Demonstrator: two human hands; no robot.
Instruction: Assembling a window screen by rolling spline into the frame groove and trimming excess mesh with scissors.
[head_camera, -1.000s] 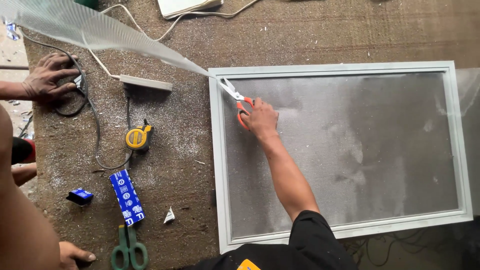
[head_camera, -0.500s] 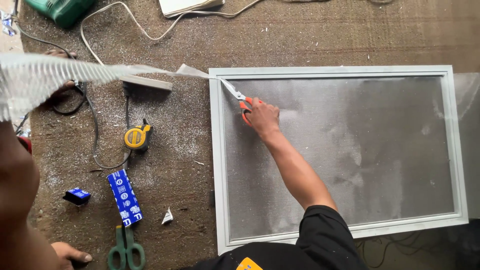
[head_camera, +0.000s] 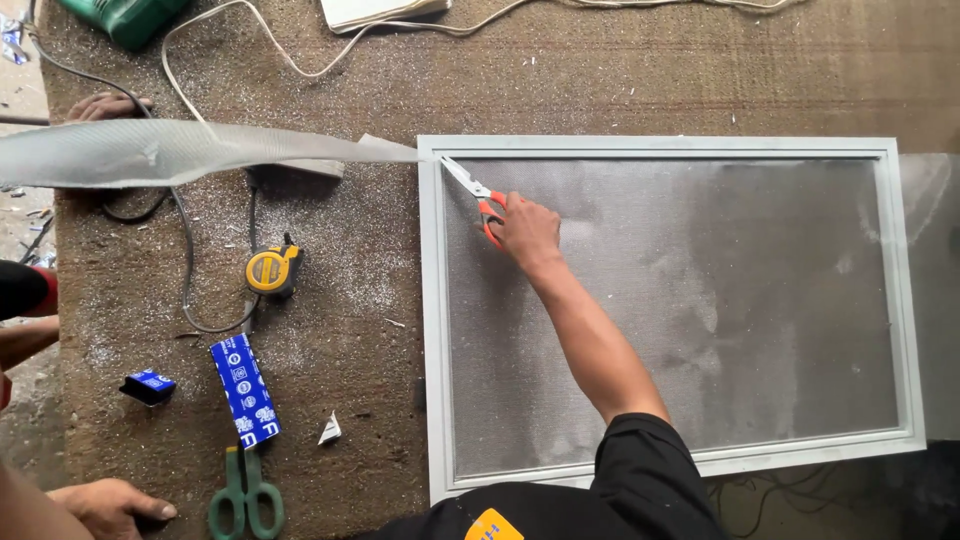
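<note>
My right hand (head_camera: 525, 230) grips orange-handled scissors (head_camera: 470, 188), their blades pointing into the top left corner of a grey framed mesh screen (head_camera: 432, 330) lying flat on the brown table. A long strip of cut mesh (head_camera: 180, 152) runs left from that corner and out of view. My left hand (head_camera: 110, 505) rests at the table's near left edge beside green-handled scissors (head_camera: 245, 495) and holds nothing.
Another person's hand (head_camera: 110, 105) lies at the far left, partly behind the strip. A yellow tape measure (head_camera: 270, 270), a blue box (head_camera: 245, 390), a small blue box (head_camera: 150, 385), cables (head_camera: 185, 260) and a green power tool (head_camera: 125, 18) lie on the table's left side.
The mesh strip has dropped from a raised slant to nearly level across the left of the table. My right hand stays at the frame's corner with the scissors.
</note>
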